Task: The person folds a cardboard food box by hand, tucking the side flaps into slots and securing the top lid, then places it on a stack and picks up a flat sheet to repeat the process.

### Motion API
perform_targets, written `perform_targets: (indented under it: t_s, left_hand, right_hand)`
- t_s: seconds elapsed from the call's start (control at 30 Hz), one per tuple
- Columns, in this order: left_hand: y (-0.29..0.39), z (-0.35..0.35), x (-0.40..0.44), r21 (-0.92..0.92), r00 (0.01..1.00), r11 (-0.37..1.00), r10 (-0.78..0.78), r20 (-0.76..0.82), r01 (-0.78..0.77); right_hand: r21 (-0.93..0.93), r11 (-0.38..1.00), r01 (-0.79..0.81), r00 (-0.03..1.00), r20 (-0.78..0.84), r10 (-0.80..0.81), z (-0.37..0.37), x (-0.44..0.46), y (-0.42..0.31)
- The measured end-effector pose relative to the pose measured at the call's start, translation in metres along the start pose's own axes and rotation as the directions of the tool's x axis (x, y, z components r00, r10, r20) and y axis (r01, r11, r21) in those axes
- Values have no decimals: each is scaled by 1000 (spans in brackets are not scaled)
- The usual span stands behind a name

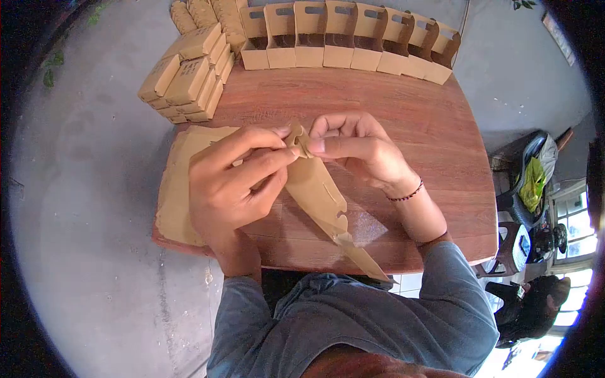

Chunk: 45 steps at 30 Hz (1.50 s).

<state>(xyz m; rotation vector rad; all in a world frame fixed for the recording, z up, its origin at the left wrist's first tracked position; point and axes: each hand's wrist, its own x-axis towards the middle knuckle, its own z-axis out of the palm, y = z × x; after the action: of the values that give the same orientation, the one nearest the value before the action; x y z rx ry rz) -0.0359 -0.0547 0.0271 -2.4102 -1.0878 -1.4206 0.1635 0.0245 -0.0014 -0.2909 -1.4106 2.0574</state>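
Note:
A partly folded brown cardboard blank (318,192) slants over the near part of the wooden table, its far end raised and its lower end reaching past the front edge. My left hand (236,173) pinches the curled far end between thumb and fingers. On the other side, my right hand (362,148) grips the same end with thumb and bent index finger. A slot and notched edges show along the blank. Under and beside my left hand lies a stack of flat cardboard blanks (173,186), partly hidden by that hand.
A row of several open cardboard carriers with handle holes (309,38) stands along the far edge of the wooden table (416,126). Closed printed cardboard boxes (189,82) are piled at the far left. To the right are a stool (513,249) and a person in dark clothes (535,309).

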Motion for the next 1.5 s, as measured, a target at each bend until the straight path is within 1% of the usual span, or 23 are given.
perform_targets:
  t_s: [0.07, 0.13, 0.27, 0.33, 0.47, 0.53, 0.57, 0.6, 0.67, 0.7, 0.73, 0.77, 0.83, 0.87, 0.97, 1.03, 1.07, 1.13, 1.2, 1.27, 1.37, 1.43, 1.5]
  left_hand:
    - [-1, -1, -2, -3, 1000, 1000, -18, -18, 18]
    - [-3, -1, -3, 12, 1000, 1000, -24, -6, 24]
    - [0, 6, 0, 84, 997, 994, -74, -24, 76]
    - [5, 14, 3, 117, 996, 990, -76, -46, 81]
    - [9, 23, 5, 191, 993, 978, -71, -94, 88]
    - [6, 23, 7, 143, 989, 983, -101, -110, 116]
    - [4, 23, 7, 95, 983, 985, -132, -125, 145]
    - [3, 23, 8, 97, 983, 984, -135, -127, 148]
    - [0, 26, 9, -79, 917, 944, -331, -222, 321]
    - [0, 25, 9, -79, 916, 943, -333, -224, 324]
    - [-1, 24, 9, -178, 904, 913, -396, -162, 368]
    - [-1, 23, 8, -271, 888, 870, -450, -92, 413]
    - [1, 18, 8, -305, 870, 836, -491, -44, 456]
    - [2, 16, 7, -338, 850, 799, -526, 7, 497]
    - [3, 17, 5, -318, 879, 846, -471, -69, 428]
    - [4, 19, 3, -334, 892, 857, -444, -90, 393]
    - [5, 20, 3, -349, 904, 867, -414, -109, 355]
    - [7, 23, 2, -352, 910, 883, -383, -156, 311]
    - [7, 24, 1, -352, 915, 897, -351, -200, 267]
    - [7, 21, 0, -245, 931, 938, -298, -210, 245]
    - [13, 24, 1, -256, 932, 936, -297, -209, 241]
    - [11, 27, 0, -273, 933, 931, -300, -199, 242]
    - [11, 28, 0, -289, 933, 926, -305, -189, 244]
  right_hand:
    - [14, 1000, -1, 1000, -20, 1, 0, 0, 1]
    - [-41, 998, 50, 993, -102, -54, 2, 1, 4]
    - [-33, 996, 84, 987, -131, -88, 3, 3, 5]
    - [-159, 972, 175, 948, -238, -210, 7, 5, 6]
    - [-161, 969, 186, 924, -307, -228, 12, 4, 5]
    - [-305, 927, 219, 890, -328, -318, 17, 3, 6]
    - [-305, 927, 217, 891, -327, -316, 20, 2, 5]
    - [-332, 915, 230, 884, -321, -339, 24, 0, 5]
    - [-361, 901, 240, 880, -311, -359, 26, -4, 6]
    - [-491, 834, 254, 861, -279, -426, 25, -6, 7]
    - [-610, 748, 263, 840, -236, -488, 24, -7, 7]
    - [-610, 748, 262, 841, -235, -487, 22, -6, 9]
    - [-779, 480, 404, 753, -15, -658, 16, -5, 13]
    - [-778, 481, 405, 754, -14, -657, 17, -6, 12]
    - [-827, 426, 367, 771, 14, -637, 21, -9, 8]
    - [-818, 493, 297, 813, -54, -579, 25, -12, 3]
    - [-818, 492, 297, 815, -52, -577, 25, -15, -2]
    - [-906, 321, 275, 850, 74, -521, 25, -21, -12]
    - [-907, 305, 291, 850, 99, -517, 30, -23, -19]
    - [-905, 290, 310, 849, 127, -513, 28, -23, -17]
    - [-890, 299, 346, 806, 118, -580, 18, -20, -5]
    - [-937, 151, 317, 764, 157, -626, 18, -20, -3]
    - [-943, 108, 314, 735, 170, -656, 20, -18, -1]
